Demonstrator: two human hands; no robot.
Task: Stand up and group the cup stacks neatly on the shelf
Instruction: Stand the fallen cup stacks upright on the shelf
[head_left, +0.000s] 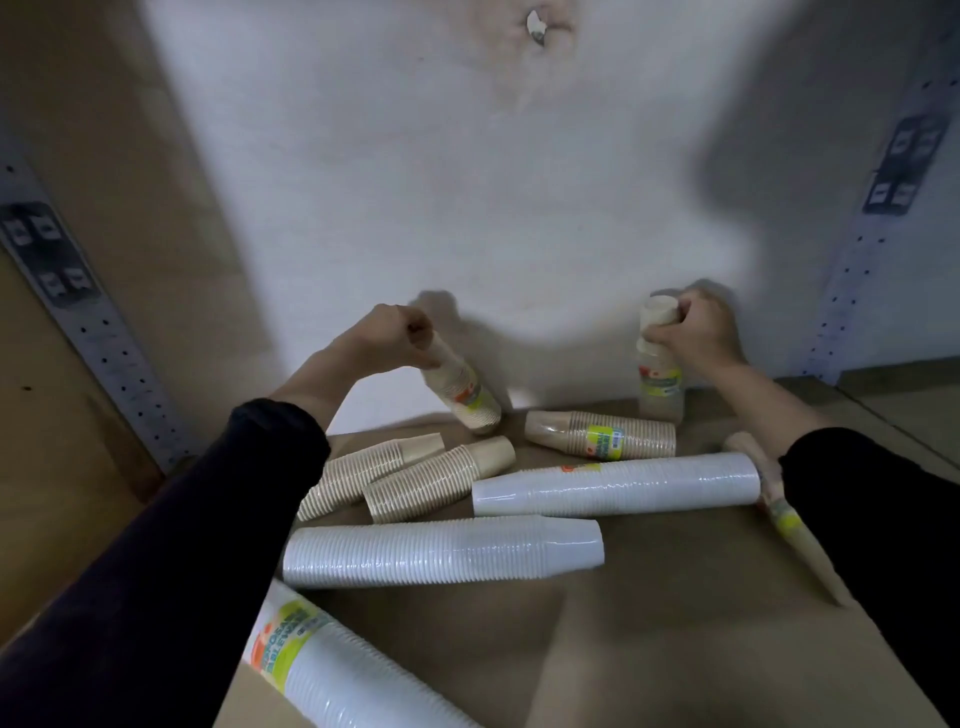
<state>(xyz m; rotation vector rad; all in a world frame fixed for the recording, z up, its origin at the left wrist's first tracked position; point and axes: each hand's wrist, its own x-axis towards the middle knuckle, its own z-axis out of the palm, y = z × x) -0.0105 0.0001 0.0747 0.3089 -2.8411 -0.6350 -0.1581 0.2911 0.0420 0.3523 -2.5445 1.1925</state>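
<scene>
My left hand (397, 338) grips the top of a tan cup stack (465, 392) that leans at the back of the shelf (649, 623). My right hand (693, 332) grips the top of another tan stack (660, 384), which stands upright against the back wall. Three tan stacks lie on their sides: two side by side (363, 475) (441, 483) and one with a green label (602, 441). Two long white stacks (618, 491) (441, 553) lie across the middle. A third white stack with a label (322, 670) lies at the front left.
A further tan stack (779, 512) lies partly under my right sleeve. The white back wall (467, 208) closes the shelf behind. Perforated metal uprights stand at the left (104, 353) and right (857, 260). Bare shelf board shows at the front right.
</scene>
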